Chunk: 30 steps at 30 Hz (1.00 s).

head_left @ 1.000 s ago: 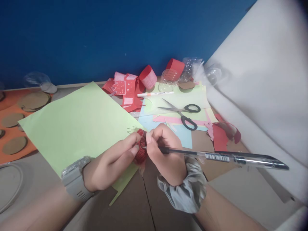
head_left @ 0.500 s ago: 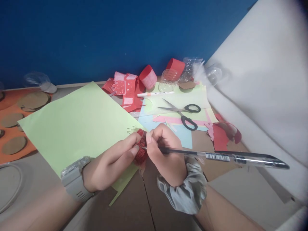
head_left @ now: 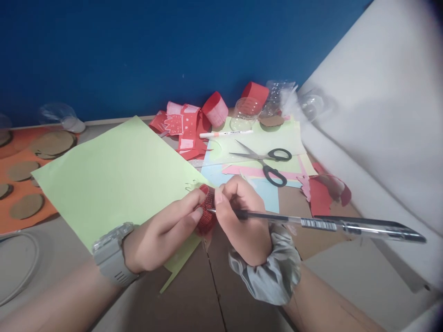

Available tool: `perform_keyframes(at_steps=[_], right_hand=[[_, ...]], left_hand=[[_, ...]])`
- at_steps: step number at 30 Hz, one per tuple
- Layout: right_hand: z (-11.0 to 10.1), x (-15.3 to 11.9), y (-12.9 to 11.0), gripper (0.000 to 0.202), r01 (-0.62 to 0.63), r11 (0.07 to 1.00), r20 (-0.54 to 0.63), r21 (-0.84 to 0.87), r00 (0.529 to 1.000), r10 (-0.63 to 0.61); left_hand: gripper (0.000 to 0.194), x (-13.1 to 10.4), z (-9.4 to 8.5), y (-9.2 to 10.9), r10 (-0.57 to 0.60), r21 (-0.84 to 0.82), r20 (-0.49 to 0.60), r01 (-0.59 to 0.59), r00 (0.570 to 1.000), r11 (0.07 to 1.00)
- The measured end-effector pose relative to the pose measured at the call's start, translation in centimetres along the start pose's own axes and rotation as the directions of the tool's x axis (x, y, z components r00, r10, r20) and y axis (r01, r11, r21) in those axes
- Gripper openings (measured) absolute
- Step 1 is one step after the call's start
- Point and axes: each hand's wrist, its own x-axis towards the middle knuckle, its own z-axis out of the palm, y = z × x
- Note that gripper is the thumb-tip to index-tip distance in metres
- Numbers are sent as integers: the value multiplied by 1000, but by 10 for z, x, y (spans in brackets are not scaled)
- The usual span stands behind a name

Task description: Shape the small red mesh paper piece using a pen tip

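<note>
My left hand (head_left: 166, 230), with a grey watch on the wrist, pinches a small red paper piece (head_left: 206, 221) covered in dark crosshatched lines. My right hand (head_left: 244, 221) is closed around a clear-barrelled pen (head_left: 318, 224), its tip resting at or just over the red piece. Right thumb and fingertips are at the piece's right edge; whether they also grip it I cannot tell. Beneath and left of my left hand lies a large light green sheet (head_left: 114, 180) with small pen marks near its right corner. A grey scrunchie (head_left: 270, 267) circles my right wrist.
Open scissors (head_left: 265, 159) and an orange-white marker (head_left: 226, 134) lie on stacked coloured paper. Red paper shapes (head_left: 188, 129) and clear plastic cups (head_left: 246, 114) stand by the blue wall. Cardboard discs (head_left: 53, 143) lie on orange paper at left; red scraps (head_left: 320, 196) at right.
The whole view has shifted slightly, so everything sits a little further right. Both hands keep the same hold, and the pen tip stays at the red piece.
</note>
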Motion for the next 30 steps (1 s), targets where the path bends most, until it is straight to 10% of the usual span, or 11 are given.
perform_keyframes(at_steps=[30], right_hand=[[-2,1,0,28,12,999,35,41,999,-13]], left_hand=[[27,-1,-3,1,-53,-30,19,53,998,998]])
